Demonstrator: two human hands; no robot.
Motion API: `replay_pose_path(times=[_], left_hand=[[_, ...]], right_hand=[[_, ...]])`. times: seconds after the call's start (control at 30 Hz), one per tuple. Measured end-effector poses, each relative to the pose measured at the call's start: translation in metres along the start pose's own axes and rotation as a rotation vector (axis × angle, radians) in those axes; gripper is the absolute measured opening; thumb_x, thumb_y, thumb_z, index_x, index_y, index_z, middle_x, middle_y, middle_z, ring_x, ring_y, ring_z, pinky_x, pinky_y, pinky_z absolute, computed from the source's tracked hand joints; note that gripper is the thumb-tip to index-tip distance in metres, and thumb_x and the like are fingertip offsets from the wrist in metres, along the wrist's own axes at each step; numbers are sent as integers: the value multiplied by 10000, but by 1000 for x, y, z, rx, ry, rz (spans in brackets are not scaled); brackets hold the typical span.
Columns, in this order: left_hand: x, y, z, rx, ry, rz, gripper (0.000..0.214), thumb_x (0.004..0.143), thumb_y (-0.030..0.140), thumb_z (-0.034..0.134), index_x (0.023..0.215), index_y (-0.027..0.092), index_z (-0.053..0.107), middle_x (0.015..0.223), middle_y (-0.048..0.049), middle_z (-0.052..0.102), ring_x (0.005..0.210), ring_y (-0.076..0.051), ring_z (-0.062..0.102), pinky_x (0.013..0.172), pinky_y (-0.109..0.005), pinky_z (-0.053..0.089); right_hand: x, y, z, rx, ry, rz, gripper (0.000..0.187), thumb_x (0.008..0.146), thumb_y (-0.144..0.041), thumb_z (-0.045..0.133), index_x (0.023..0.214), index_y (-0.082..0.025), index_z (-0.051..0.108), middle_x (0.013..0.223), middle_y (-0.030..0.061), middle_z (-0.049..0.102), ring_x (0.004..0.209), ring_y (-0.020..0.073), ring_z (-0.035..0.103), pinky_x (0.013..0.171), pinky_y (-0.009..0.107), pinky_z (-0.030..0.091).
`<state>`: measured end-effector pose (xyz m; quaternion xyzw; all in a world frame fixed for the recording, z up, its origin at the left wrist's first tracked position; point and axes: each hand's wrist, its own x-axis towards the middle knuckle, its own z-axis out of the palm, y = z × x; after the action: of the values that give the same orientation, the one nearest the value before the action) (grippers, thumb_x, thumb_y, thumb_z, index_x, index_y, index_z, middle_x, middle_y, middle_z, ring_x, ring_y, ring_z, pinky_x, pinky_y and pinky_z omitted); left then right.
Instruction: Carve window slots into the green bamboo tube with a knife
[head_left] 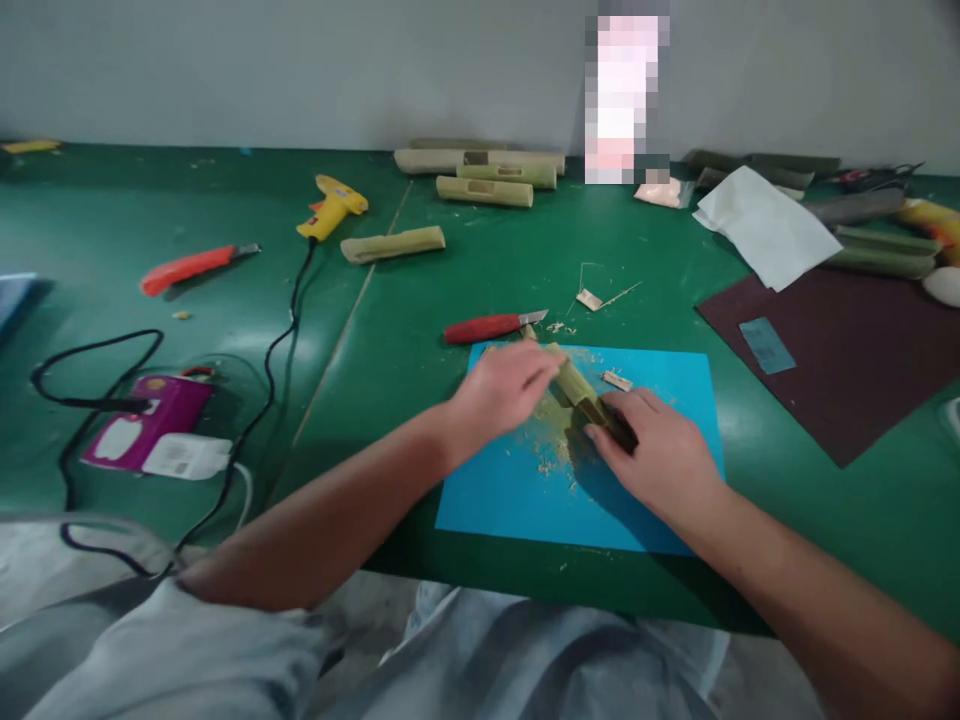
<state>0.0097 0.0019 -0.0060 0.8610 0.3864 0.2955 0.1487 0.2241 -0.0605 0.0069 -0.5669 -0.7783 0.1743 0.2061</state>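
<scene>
A short length of bamboo [574, 382] with an opening cut in its side is held at a slant over a blue sheet [480, 500]. My right hand [664, 445] is wrapped round its near end. At the far end, the curled fingers of my left hand [499, 390] grip the bamboo; its fingertips are partly hidden. Pale dust and shavings [551, 455] lie on the sheet beneath. A small cut piece of bamboo [616, 381] rests on the sheet beside my right hand. Just beyond my left hand is a red-handled knife [484, 329] with its blade exposed.
Further left lie a red utility knife [191, 268], a yellow glue gun [330, 208] with its cord and a purple power strip [154, 420]. More bamboo pieces [484, 191] lie along the wall. At right are white paper [765, 230] and a dark brown sheet [832, 400].
</scene>
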Motion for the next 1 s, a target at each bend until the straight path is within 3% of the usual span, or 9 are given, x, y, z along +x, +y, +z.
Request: replay_pose_path(times=[0.1, 0.2, 0.3, 0.43, 0.53, 0.63, 0.77, 0.87, 1.0], left_hand=[[1, 1, -1, 9, -100, 40, 233, 994, 246, 479, 1030, 181, 699, 855, -35, 707, 807, -145, 667, 717, -243, 520], [2, -1, -1, 9, 4, -16, 213, 986, 247, 505, 1002, 173, 704, 904, -47, 715, 836, -148, 667, 761, -254, 525], [2, -3, -2, -5, -55, 38, 222, 989, 237, 500, 1056, 168, 700, 900, -46, 715, 841, -151, 667, 750, -252, 522], [1, -3, -3, 15, 3, 12, 231, 991, 247, 497, 1013, 153, 707, 875, -52, 705, 814, -150, 659, 742, -255, 518], [1, -1, -3, -3, -62, 36, 235, 994, 245, 489, 1053, 168, 703, 862, -40, 705, 813, -145, 660, 730, -243, 512], [0, 0, -2, -13, 14, -8, 231, 988, 249, 503, 1016, 155, 712, 857, -49, 701, 799, -146, 657, 734, -245, 514], [-1, -1, 0, -25, -64, 72, 257, 1000, 253, 466, 1054, 168, 702, 877, -52, 706, 817, -149, 661, 734, -248, 519], [-1, -1, 0, -13, 59, 3, 230, 989, 248, 498, 979, 155, 708, 894, -55, 710, 819, -147, 665, 748, -252, 524], [0, -3, -1, -16, -52, 85, 231, 988, 226, 493, 1084, 164, 694, 907, -48, 722, 845, -151, 673, 750, -246, 526]], right_hand=[[0, -1, -1, -15, 1, -10, 231, 919, -340, 541, 1068, -202, 651, 1066, 102, 685, 890, 228, 675, 703, 347, 531], [0, -1, -1, -21, 21, -24, 253, 931, -334, 530, 1093, -186, 655, 1108, 122, 682, 948, 242, 675, 738, 356, 542], [-1, -1, -1, -37, 11, -31, 265, 934, -325, 522, 1101, -171, 658, 1080, 120, 689, 928, 243, 681, 730, 354, 544], [-1, -2, -1, -73, 19, -42, 282, 939, -344, 516, 1095, -165, 667, 1035, 111, 697, 918, 255, 682, 721, 362, 540], [-1, -3, -1, -93, 24, -43, 281, 938, -341, 514, 1093, -167, 671, 1002, 105, 699, 878, 251, 681, 697, 361, 535], [0, -2, -2, -90, 38, -55, 273, 933, -333, 526, 1084, -160, 675, 1001, 110, 696, 915, 255, 673, 745, 370, 537], [0, -1, -2, -71, 23, -75, 258, 938, -317, 521, 1074, -163, 677, 976, 111, 692, 925, 245, 666, 778, 367, 536], [0, 0, -2, -52, 44, -74, 259, 936, -322, 532, 1086, -165, 673, 1013, 111, 695, 940, 240, 664, 799, 365, 534], [0, 1, -1, -72, 44, -92, 261, 933, -308, 531, 1067, -142, 682, 963, 107, 691, 894, 240, 663, 753, 355, 531]])
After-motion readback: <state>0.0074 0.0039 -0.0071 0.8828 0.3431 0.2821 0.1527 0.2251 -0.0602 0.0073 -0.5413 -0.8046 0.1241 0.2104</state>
